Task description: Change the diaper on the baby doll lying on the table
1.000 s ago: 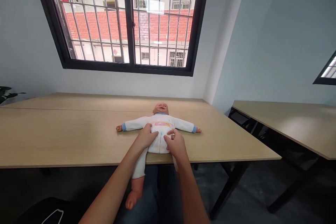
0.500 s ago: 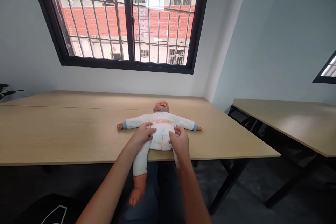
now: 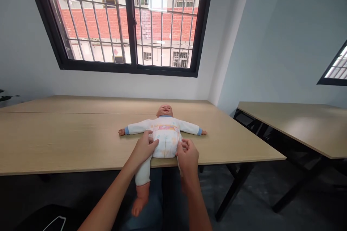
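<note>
So there's a baby doll (image 3: pixel 165 133) lying on its back at the near edge of the wooden worktop (image 3: pixel 67 140), about centre frame, arms spread out and its legs dangling off the edge toward the bottom of the picture. The left hand (image 3: pixel 143 148) is pinching the white romper at the doll's hip on the left side, and the right hand (image 3: pixel 188 153) is curled onto the fabric at the other hip. A barred window (image 3: pixel 127 21) fills the upper left, and a second table (image 3: pixel 295 124) sits off to the right.

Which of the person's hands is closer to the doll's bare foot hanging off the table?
Left. The left hand rests on the doll's hip, directly above the leg that ends in the bare foot. The right hand grips the doll's other side, further off.
</note>
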A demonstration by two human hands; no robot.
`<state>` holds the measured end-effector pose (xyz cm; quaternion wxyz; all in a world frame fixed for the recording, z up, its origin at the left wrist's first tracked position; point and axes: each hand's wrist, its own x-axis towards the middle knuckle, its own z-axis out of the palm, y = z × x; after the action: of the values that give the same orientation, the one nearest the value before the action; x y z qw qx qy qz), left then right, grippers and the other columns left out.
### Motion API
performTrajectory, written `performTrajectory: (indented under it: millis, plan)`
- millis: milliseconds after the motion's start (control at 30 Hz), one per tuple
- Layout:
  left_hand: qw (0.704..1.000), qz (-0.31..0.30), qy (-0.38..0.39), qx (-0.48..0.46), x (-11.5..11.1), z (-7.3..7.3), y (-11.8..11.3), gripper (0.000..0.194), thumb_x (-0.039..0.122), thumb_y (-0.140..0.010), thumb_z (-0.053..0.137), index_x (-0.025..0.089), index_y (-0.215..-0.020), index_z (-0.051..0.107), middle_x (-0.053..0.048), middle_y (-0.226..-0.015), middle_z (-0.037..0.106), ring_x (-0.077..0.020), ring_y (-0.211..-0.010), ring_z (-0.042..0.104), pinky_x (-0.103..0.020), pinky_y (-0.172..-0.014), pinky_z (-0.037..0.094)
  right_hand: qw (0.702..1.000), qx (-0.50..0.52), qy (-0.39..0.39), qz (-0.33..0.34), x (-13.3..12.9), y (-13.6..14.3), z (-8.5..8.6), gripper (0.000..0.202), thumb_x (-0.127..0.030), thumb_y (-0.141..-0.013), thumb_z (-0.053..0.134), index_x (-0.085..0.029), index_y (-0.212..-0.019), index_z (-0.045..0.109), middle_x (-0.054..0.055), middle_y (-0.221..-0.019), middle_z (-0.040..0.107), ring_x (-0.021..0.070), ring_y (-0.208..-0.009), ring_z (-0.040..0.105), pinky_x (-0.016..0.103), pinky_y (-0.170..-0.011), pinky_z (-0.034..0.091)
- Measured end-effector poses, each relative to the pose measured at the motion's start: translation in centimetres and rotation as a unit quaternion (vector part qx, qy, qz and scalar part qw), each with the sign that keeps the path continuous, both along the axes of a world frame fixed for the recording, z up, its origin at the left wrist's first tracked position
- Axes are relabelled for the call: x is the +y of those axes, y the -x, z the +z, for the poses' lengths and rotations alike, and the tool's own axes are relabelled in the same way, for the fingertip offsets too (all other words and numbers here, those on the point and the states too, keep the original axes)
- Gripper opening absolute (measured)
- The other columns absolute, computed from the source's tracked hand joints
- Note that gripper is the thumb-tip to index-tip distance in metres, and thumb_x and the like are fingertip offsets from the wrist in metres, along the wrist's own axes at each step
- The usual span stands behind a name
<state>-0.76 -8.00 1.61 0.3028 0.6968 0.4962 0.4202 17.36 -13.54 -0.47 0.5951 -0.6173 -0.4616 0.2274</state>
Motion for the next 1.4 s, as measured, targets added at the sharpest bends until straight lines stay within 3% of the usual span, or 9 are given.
performTrajectory:
  millis: [200, 367, 500, 767, 933, 1133, 1400]
  plan:
    - [0.997, -0.069, 0.014, 0.039, -0.9, 0.8, 0.4, 0.064, 0.034, -0.075, 0.065, 0.014, -0.133, 0.046, -0.001, -0.081, 0.066, -0.0204, -0.073, 0.061, -0.028, -0.065, 0.044, 0.989, -0.133, 0.057, 0.024, -1.3, 1.3, 0.3, 0.032, -0.034, -0.086, 0.055, -0.018, -0.113, 0.057, 0.010, -0.100, 0.073, 0.0204, -0.074, 0.070, 0.030, -0.071, 0.049]
    - [0.997, -0.044, 0.026, 0.052, -1.7, 1.6, 0.5, 0.060, 0.024, -0.066, 0.071, 0.015, -0.123, 0.055, -0.005, -0.085, 0.070, -0.0255, -0.082, 0.066, -0.030, -0.071, 0.048, 0.976, -0.193, 0.092, 0.031, -1.5, 1.6, 0.8, 0.034, -0.033, -0.085, 0.056, -0.020, -0.116, 0.055, 0.009, -0.098, 0.073, 0.0233, -0.080, 0.069, 0.030, -0.068, 0.044]
    - [0.996, -0.037, 0.035, 0.072, -1.5, 1.8, 0.2, 0.056, 0.014, -0.063, 0.066, 0.016, -0.118, 0.057, -0.005, -0.086, 0.071, -0.0253, -0.084, 0.067, -0.029, -0.072, 0.048, 0.986, -0.142, 0.077, 0.038, -1.2, 1.5, 0.8, 0.032, -0.031, -0.082, 0.058, -0.020, -0.112, 0.055, 0.007, -0.095, 0.072, 0.0194, -0.073, 0.068, 0.028, -0.068, 0.046]
    - [0.989, -0.099, 0.104, -0.029, -0.4, 1.1, 0.4, 0.060, 0.008, -0.062, 0.054, 0.016, -0.122, 0.050, 0.001, -0.077, 0.067, -0.0161, -0.071, 0.062, -0.021, -0.059, 0.043, 1.000, -0.008, 0.012, 0.003, -1.4, 2.3, 0.8, 0.047, -0.034, -0.082, 0.058, -0.015, -0.124, 0.051, 0.015, -0.129, 0.059, 0.0169, -0.078, 0.069, 0.029, -0.077, 0.053]
    - [0.988, -0.106, 0.089, -0.061, 0.0, 0.4, 0.2, 0.066, 0.006, -0.058, 0.052, 0.015, -0.124, 0.049, 0.003, -0.073, 0.064, -0.0147, -0.065, 0.059, -0.020, -0.054, 0.040, 0.996, 0.046, 0.020, 0.079, -1.1, 2.5, 0.7, 0.051, -0.038, -0.080, 0.060, -0.015, -0.124, 0.049, 0.018, -0.136, 0.054, 0.0156, -0.065, 0.069, 0.029, -0.067, 0.054]
    - [0.985, -0.118, 0.075, -0.097, 0.8, -0.3, -0.5, 0.063, 0.004, -0.055, 0.050, 0.015, -0.117, 0.054, 0.001, -0.073, 0.067, -0.0156, -0.066, 0.063, -0.020, -0.055, 0.043, 0.991, 0.061, 0.037, 0.114, -0.2, 2.3, 0.4, 0.047, -0.039, -0.077, 0.061, -0.016, -0.116, 0.050, 0.012, -0.110, 0.066, 0.0129, -0.049, 0.060, 0.028, -0.051, 0.048]
    - [0.998, -0.063, 0.002, -0.027, 0.0, -0.9, 0.3, 0.055, 0.008, -0.065, 0.057, 0.016, -0.120, 0.057, -0.003, -0.084, 0.071, -0.0193, -0.079, 0.067, -0.027, -0.069, 0.049, 0.998, -0.051, 0.009, 0.024, 0.3, 1.0, -0.4, 0.028, -0.032, -0.073, 0.061, -0.018, -0.098, 0.058, 0.003, -0.075, 0.064, 0.0171, -0.062, 0.060, 0.026, -0.056, 0.045]
